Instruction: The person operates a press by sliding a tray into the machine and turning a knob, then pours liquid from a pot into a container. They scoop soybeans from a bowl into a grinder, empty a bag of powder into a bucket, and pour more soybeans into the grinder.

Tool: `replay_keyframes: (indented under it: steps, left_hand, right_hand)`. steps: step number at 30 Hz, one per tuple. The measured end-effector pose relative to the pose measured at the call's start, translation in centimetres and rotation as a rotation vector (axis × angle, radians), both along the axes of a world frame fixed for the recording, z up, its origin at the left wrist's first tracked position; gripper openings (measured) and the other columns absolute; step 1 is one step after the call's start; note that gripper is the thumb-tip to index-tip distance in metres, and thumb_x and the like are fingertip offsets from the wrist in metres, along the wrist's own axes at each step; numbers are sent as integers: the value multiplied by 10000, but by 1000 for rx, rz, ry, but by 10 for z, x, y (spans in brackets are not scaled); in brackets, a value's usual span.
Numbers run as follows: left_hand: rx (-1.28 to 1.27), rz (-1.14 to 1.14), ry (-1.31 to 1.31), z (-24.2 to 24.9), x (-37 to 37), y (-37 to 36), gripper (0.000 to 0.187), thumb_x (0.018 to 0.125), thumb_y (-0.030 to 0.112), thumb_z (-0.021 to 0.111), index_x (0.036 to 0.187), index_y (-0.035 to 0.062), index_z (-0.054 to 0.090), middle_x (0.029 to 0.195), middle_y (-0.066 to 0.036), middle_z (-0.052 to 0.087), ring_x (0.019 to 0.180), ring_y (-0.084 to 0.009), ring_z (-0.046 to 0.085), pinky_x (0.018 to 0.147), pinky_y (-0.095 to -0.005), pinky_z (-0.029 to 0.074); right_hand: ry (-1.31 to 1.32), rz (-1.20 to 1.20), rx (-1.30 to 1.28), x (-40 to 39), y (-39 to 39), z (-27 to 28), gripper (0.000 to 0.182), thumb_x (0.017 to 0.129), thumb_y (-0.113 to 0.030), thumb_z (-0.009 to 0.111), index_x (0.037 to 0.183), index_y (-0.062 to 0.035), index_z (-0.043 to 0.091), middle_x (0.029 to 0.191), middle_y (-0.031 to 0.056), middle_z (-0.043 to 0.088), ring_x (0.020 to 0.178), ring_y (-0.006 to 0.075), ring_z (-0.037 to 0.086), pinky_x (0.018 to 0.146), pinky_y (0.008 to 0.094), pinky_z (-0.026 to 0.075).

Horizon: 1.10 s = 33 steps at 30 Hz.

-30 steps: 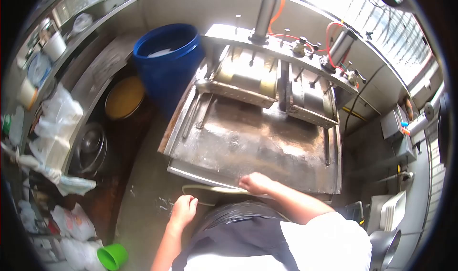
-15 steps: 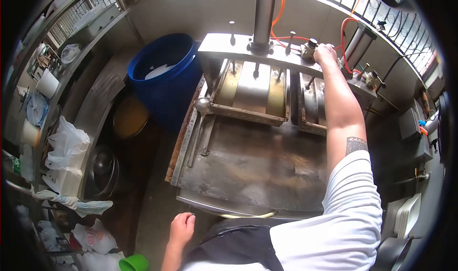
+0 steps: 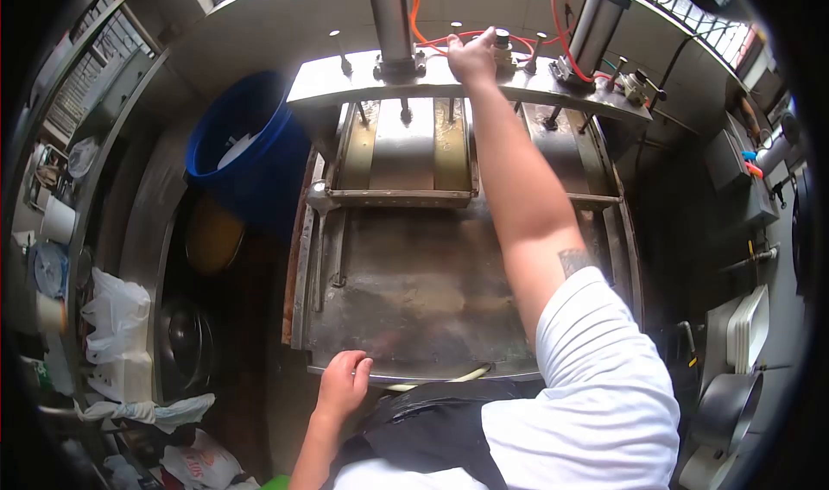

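The metal table [image 3: 406, 296] spreads out below and in front of the crossbar, on the person's side, its grey-brown top stained, scuffed and softly shiny. The crossbar [image 3: 321, 82] is a thick, pale steel beam. Two metal frames hang beneath it: the left frame [image 3: 401, 199] shows a bright, smooth plate between two yellowish strips, while the right frame [image 3: 594, 202] is partly hidden behind the arm. Two dull silver cylinders [image 3: 389, 15] rise from the top of the crossbar, one toward each end.

The right hand [image 3: 472, 61] is over the crossbar, between the left cylinder and the valve, its thumb and forefinger spread apart. I cannot tell whether the fingers hold or touch anything there. The left hand [image 3: 345, 378] is well in front of the crossbar, by the table's near edge, fingers loosely curled; whether they hold something I cannot tell.

A thin orange hose [image 3: 414, 6] loops above the crossbar. The valve [image 3: 503, 56], small and metallic with a dark cap, sits on the crossbar, just beside the right hand.
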<state>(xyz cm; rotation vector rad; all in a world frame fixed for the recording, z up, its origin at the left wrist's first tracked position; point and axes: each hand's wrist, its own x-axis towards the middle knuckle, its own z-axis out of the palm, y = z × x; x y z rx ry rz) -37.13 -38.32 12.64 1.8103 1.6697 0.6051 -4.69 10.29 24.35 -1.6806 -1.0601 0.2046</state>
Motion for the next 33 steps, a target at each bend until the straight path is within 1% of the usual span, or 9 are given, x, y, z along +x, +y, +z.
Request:
replay_keyframes:
  steps: [1, 2, 3, 5, 7, 10, 13, 25, 33]
  left_hand:
    - [5, 26, -13, -2, -2, -4, 232, 964, 208, 664, 1031, -9, 708, 1020, -201, 713, 975, -386, 680, 860, -444, 547]
    - [7, 58, -29, -6, -4, -10, 228, 962, 205, 667, 1026, -9, 709, 1020, -202, 714, 975, -385, 680, 857, -442, 548]
    - [11, 56, -32, -10, -8, -18, 228, 962, 205, 667, 1026, -9, 709, 1020, -202, 714, 975, -385, 680, 857, -442, 548]
    - [-32, 81, 23, -19, -21, -36, 225, 962, 206, 666, 1023, -6, 713, 1014, -202, 716, 976, -384, 681, 858, -442, 547]
    - [-63, 124, 26, -19, -32, -54, 230, 963, 212, 663, 1023, -4, 716, 1010, -202, 718, 975, -384, 680, 862, -446, 546]
    - [-43, 136, 32, -23, -46, -82, 238, 963, 222, 661, 1021, -1, 720, 1007, -201, 718, 969, -385, 681, 862, -453, 546]
    - [-62, 188, 28, -13, -61, -109, 243, 962, 225, 658, 1019, -2, 721, 1003, -204, 718, 965, -385, 681, 862, -454, 547]
    - [-52, 398, -14, -52, -103, -236, 289, 973, 282, 631, 1022, 13, 726, 1023, -217, 714, 979, -402, 682, 877, -471, 547]
    - [-47, 462, 8, -75, -111, -258, 318, 967, 316, 626, 1026, 27, 744, 1025, -214, 721, 1015, -380, 683, 919, -458, 540]
  right_hand:
    - [78, 93, 118, -5, -29, -12, 505, 1011, -350, 567, 1342, 20, 473, 1132, 324, 672, 1099, 399, 683, 991, 484, 507]
    - [155, 248, 236, -19, -63, -30, 417, 1018, -310, 605, 1159, 80, 564, 837, 205, 712, 719, 273, 719, 691, 383, 551]
    - [348, 473, 250, -45, -122, -41, 364, 1015, -320, 623, 1023, 44, 617, 735, 126, 696, 613, 181, 685, 589, 323, 527]
    - [581, 843, -376, -89, -211, -88, 479, 1042, -480, 577, 1019, -3, 615, 792, 96, 703, 599, 172, 675, 549, 296, 520]
    - [895, 687, -526, -128, -239, -141, 695, 1015, -649, 501, 1237, 8, 532, 1043, 159, 686, 783, 252, 712, 695, 375, 566]
    - [1511, 348, -35, -147, -209, -141, 905, 981, -788, 332, 1471, -27, 344, 1354, 209, 512, 1216, 371, 569, 989, 560, 455]
    - [1772, 64, 81, -155, -174, -96, 689, 999, -729, 405, 1343, -137, 487, 1167, 65, 607, 962, 261, 588, 862, 495, 467]
    - [1504, 128, -67, -152, -145, -118, 259, 1003, -419, 556, 1019, -172, 631, 839, 23, 676, 648, 163, 627, 434, 260, 463]
    - [1410, 131, 14, -154, -150, -126, 262, 1034, -385, 560, 1032, -140, 652, 850, 22, 710, 667, 166, 663, 446, 248, 460]
